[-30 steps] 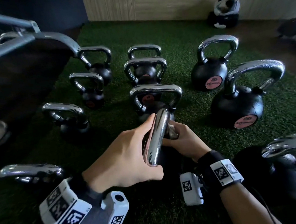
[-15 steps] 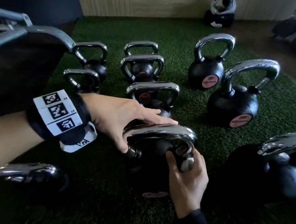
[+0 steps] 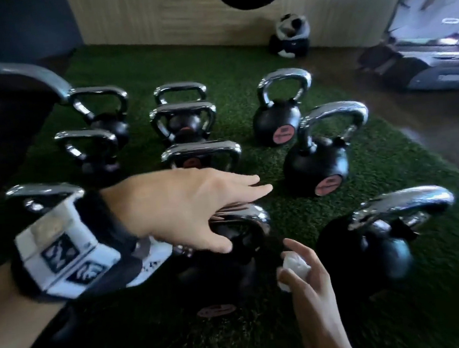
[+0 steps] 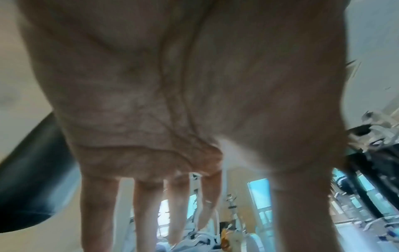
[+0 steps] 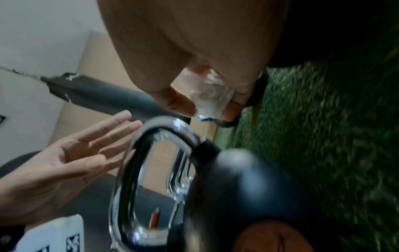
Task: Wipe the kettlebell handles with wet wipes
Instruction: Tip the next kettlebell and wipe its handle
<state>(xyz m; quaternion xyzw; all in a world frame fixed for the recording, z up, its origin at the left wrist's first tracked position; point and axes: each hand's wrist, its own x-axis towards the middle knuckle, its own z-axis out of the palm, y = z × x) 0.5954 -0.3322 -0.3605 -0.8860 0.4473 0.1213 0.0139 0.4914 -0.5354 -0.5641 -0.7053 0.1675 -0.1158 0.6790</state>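
Your left hand flat, fingers straight, over near kettlebell's chrome handle on turf. Right hand pinches balled wet wipe just beside it. Judged: between handles; next, pick unwiped handle, wrap wipe round it.

Ten kettlebells can be counted on the green turf. One crumpled wet wipe is seen. Two hands are visible.

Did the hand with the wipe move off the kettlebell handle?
Yes. The right hand has pulled back toward the person, off the chrome handle, the wipe pinched in it.
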